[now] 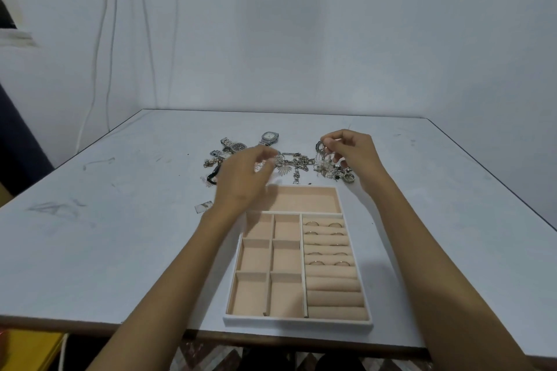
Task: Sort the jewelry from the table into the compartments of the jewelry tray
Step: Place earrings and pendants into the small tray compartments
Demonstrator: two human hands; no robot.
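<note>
While two watches (269, 138) lie at the left end of the jewelry (294, 161) strewn behind the tray (298, 324), the left hand (241, 181) hovers there, fingers loosely curled and blurred, any hold unclear. Further right, the right hand (352, 156) pinches a tangle of chains (322, 156) dangling onto the heap. Rings (327, 224) sit in the tray's right-hand rolls.
</note>
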